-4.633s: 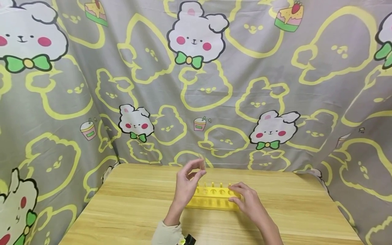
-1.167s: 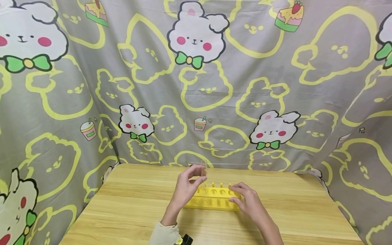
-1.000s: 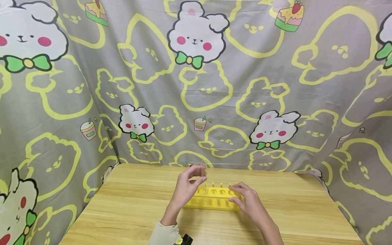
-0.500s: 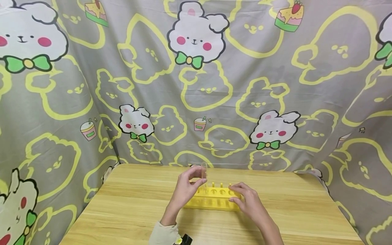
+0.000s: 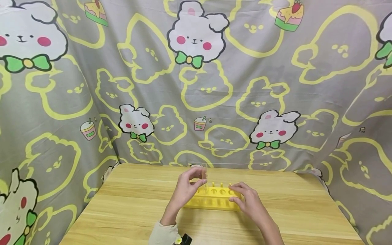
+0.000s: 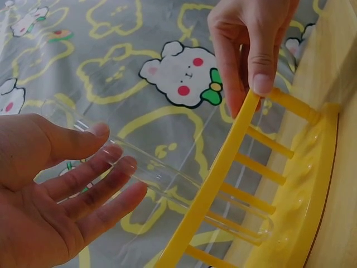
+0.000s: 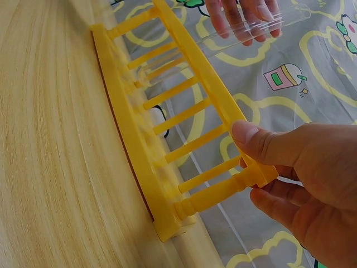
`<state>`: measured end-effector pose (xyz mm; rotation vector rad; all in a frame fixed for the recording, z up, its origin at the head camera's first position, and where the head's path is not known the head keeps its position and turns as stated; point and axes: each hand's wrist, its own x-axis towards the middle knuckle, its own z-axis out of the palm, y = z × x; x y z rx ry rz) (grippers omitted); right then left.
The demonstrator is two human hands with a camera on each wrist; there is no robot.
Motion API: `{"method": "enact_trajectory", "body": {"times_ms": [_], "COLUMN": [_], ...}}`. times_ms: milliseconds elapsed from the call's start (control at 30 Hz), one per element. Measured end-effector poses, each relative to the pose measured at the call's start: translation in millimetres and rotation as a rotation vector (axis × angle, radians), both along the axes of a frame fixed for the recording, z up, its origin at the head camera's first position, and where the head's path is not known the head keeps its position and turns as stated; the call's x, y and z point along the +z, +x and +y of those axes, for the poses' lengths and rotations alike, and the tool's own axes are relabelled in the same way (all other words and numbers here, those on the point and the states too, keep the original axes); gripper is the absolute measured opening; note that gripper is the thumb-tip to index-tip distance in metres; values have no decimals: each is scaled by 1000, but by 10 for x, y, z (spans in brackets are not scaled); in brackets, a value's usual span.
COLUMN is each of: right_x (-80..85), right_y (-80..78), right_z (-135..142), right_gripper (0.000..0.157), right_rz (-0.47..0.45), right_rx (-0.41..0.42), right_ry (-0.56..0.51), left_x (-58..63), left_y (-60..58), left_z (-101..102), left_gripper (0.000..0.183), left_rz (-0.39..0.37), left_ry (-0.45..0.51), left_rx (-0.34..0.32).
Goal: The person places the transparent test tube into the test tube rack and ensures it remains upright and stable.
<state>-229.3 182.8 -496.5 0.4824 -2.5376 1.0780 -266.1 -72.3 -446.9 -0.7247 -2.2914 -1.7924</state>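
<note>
A clear glass test tube runs through a hole in the upper bar of a yellow test tube rack. Its rounded end is between the bar and the base, close to the base. My left hand pinches the tube above the rack, thumb on one side and fingertips on the other. At the rack's right end, my right hand grips the upper bar between thumb and fingers. Upright pegs stand along the rack's far side, and the holes visible to the right of the tube hold nothing.
The rack stands on a light wood-grain table. Behind and at the sides hangs a grey curtain with rabbit prints. A small black device sits at the left sleeve cuff.
Since the earliest frame, the test tube has come down into the rack, with my left hand slightly lower. Over the last second it sinks a little further. My right hand stays put.
</note>
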Motion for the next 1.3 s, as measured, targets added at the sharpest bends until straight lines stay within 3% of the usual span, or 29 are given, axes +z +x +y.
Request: {"method": "enact_trajectory", "body": {"times_ms": [1300], "right_x": [-6], "right_y": [-9], "right_z": [0], "right_gripper": [40], "right_rz": [-5], "right_rx": [7], "right_ry": [4], "left_x": [-62], "left_y": [-48], "left_z": [-52], "left_gripper": [20], "left_rz": [10], "left_ry": [-83], "left_rx": [-42]}}
